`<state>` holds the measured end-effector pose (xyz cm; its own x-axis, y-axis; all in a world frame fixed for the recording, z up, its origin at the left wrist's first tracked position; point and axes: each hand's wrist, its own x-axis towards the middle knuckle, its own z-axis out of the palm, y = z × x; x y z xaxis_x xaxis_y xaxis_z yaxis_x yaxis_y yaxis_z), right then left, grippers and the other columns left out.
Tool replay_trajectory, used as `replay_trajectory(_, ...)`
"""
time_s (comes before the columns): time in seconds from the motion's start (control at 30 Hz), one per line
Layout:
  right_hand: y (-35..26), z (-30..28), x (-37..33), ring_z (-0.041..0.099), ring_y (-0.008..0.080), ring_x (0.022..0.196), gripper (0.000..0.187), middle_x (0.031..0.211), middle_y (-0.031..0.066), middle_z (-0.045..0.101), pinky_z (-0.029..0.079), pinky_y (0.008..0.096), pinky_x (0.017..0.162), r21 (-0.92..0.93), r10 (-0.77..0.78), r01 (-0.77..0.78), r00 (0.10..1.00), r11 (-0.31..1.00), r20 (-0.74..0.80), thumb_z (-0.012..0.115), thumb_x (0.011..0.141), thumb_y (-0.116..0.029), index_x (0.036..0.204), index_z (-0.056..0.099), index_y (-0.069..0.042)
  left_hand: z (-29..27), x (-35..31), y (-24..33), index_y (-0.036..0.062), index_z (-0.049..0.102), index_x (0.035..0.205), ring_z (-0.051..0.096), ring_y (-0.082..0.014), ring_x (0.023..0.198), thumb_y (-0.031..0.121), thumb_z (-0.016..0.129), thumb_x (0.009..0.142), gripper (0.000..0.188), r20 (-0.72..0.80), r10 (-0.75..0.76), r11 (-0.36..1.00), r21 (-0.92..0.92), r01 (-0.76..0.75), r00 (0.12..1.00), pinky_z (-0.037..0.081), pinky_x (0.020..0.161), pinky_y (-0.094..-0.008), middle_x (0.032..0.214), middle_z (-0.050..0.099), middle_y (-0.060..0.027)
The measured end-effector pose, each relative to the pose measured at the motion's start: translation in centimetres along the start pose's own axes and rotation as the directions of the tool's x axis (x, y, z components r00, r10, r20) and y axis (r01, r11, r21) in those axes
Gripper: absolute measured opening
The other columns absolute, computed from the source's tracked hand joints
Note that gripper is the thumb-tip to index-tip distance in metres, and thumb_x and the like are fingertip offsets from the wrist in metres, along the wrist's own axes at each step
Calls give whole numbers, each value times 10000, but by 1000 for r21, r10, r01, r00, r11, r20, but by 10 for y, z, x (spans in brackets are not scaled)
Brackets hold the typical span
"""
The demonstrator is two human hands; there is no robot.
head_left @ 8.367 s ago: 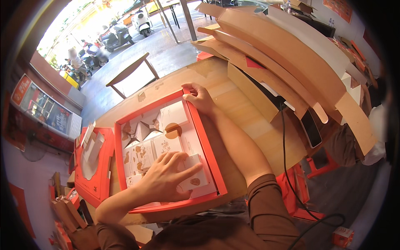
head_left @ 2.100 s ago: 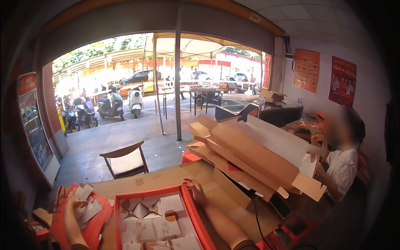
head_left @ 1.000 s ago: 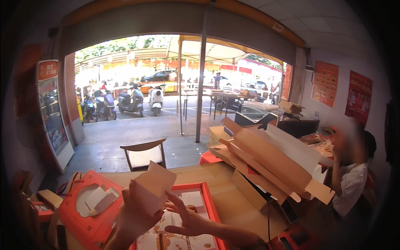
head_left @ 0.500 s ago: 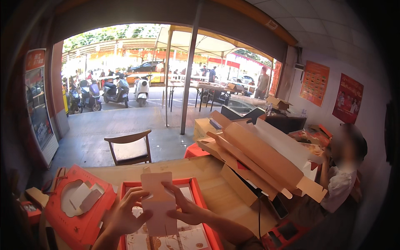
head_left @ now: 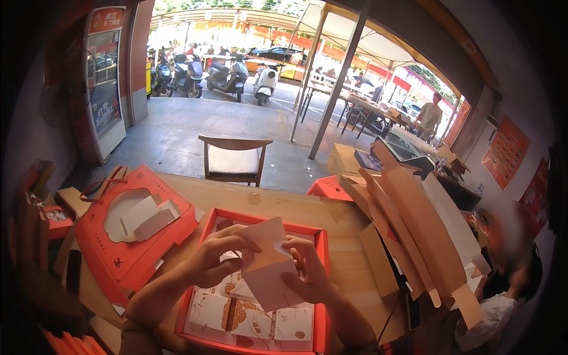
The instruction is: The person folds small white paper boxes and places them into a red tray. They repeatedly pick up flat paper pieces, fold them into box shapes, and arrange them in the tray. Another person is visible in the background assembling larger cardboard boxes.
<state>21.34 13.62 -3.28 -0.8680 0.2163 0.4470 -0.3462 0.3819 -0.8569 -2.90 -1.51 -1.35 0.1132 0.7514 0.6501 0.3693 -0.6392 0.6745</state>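
Observation:
Between my two hands is a flat white cardboard piece with fold lines, held tilted. My left hand pinches its left edge, while the fingers of my right hand close on its right edge. Just below them sits an open red gift box, with several small white boxes printed in gold and brown patterns inside it. My hands and the cardboard hide part of its contents. To the left lies a red carrying box with a scalloped window, and loose white card pieces rest on it.
The wooden table spans the front, with a wooden chair beyond it. Large brown cardboard sheets pile up at the right, beside a co-worker in a white top. A red stool stands behind the table.
My view has turned left and down, showing more of the red gift box. The cardboard piece, nearly upright before, now leans at an angle, still between both hands.

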Motion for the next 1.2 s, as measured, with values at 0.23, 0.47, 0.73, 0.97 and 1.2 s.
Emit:
replay_trajectory(0.23, 9, -2, 3, 501, 333, 1399, 626, 1586, 271, 363, 514, 452, 1034, -107, -168, 172, 985, 979, 44, 650, 955, 36, 1470, 324, -106, 14, -1, -9, 19, 209, 1606, 666, -312, 1234, 0, 732, 935, 852, -197, 102, 992, -52, -114, 975, 551, 1030, -449, 1392, 617, -235)
replay_trajectory(0.47, 13, 6, 2, 578, 391, 1287, 671, 1456, 298, 494, 495, 495, 1060, -174, -327, 316, 944, 933, -39, 747, 846, 81, 1393, 390, -72, 3, 6, 12, -28, 576, 1420, 653, -361, 1269, 83, 759, 911, 552, -59, 140, 990, 8, -140, 988, 531, 1062, -460, 1375, 647, -231)
replay_trajectory(0.73, 11, 4, 1, 569, 373, 1287, 601, 1462, 259, 495, 521, 496, 1025, -208, -225, 217, 974, 954, -13, 741, 868, 37, 1386, 448, -54, 8, 6, 7, -21, 642, 1375, 687, -317, 1209, 87, 769, 926, 479, -124, 87, 996, 27, -84, 989, 560, 992, -427, 1321, 686, -194)
replay_trajectory(0.97, 11, 2, 3, 555, 315, 1328, 592, 1540, 222, 393, 558, 443, 1025, 41, -80, 79, 996, 996, 34, 685, 995, -65, 1484, 352, -87, 11, 13, 16, 20, 692, 1328, 713, -328, 1156, 48, 750, 903, 430, -37, 117, 993, -14, -118, 992, 582, 951, -426, 1289, 698, -184)
replay_trajectory(1.2, 6, 10, 7, 461, 356, 1447, 743, 1614, 236, 303, 557, 495, 1091, 123, -147, 146, 989, 982, 2, 693, 977, -57, 1579, 259, -85, 17, 4, 14, 80, 719, 1356, 715, -333, 1138, 8, 716, 936, 426, -107, 94, 992, 96, -84, 990, 591, 888, -412, 1319, 677, -187)
